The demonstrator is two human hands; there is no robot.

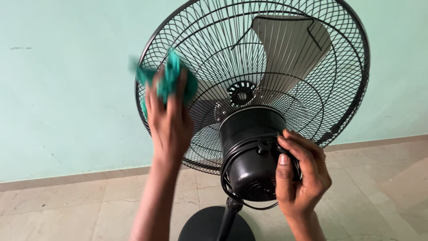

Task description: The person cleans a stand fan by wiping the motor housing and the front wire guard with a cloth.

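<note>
**Cloth pressed to the back grille of a standing fan**

The green cloth (168, 80) is bunched in the left hand (168, 120), whose fingers are closed around it and press it against the rear wire grille (285, 53) of a black pedestal fan. The cloth sits on the left part of the grille, about halfway up and close to the rim; its edges are blurred, so its exact outline cannot be told. The grille is a round cage of thin black wires running out from the hub, and it lies directly ahead of the left hand, facing the camera, with the rest of its surface stretching away to the right and upward from the cloth.

The right hand (299, 174) is lower and to the right, wrapped around the side of the black motor housing (250, 156) at the centre back of the fan, with the thumb lying along the housing and the fingers curled behind it. The left hand is the one on the grille; the right touches only the housing.

Through the wires pale grey blades (290, 49) show, one pointing up and to the right. Below the housing a black pole (228, 218) runs down to a round black base (200, 225) on a tiled floor (67, 205). Behind the fan stands a pale green wall (62, 80).
</note>
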